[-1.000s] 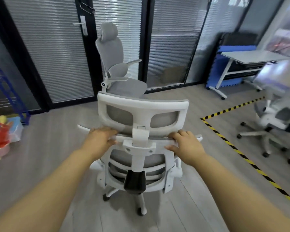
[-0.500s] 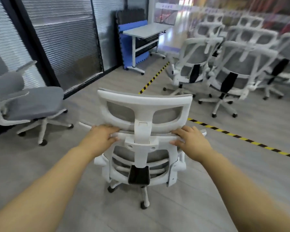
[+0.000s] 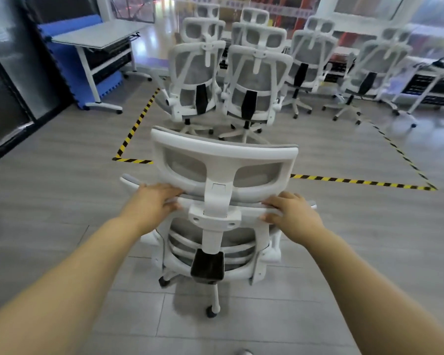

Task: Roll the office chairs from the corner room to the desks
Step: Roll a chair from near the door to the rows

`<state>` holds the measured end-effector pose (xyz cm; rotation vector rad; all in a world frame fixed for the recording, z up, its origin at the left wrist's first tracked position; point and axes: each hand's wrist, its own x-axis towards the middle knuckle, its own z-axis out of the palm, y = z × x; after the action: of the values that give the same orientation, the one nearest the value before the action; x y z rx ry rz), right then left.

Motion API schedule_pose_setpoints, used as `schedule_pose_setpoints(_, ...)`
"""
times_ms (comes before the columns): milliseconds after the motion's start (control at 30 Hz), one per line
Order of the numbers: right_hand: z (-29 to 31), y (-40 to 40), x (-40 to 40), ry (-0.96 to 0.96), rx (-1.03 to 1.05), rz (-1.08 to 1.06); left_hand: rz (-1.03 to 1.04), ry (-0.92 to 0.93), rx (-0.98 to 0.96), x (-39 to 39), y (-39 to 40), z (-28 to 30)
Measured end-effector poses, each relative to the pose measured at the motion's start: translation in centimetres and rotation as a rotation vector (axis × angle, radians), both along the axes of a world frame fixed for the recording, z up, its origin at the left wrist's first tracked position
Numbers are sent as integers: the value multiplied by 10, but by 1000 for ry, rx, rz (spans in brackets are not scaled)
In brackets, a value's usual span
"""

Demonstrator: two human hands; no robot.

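Left hand (image 3: 153,203) and right hand (image 3: 294,215) — grips closed — clasp the chair (image 3: 223,160).

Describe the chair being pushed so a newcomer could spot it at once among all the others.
Find the yellow-black floor tape boxing in a cluster of parked chairs. Just outside its near edge stands one chair, its back to the camera. Only this one has a left hand and right hand gripping it.

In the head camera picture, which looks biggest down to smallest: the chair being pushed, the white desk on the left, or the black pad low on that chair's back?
1. The pushed chair, though nearness inflates it.
2. The white desk.
3. The black pad.
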<state>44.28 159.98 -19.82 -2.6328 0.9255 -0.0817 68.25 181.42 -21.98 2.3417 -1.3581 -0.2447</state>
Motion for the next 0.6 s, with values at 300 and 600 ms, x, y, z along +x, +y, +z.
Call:
schedule_pose_setpoints(300,4,-109,-46,14,-45,-66,-99,55,-42,-21,-134,4)
schedule_pose_setpoints(600,5,-228,-66,25,-49,-159,-205,22,-89,-33,-275,4)
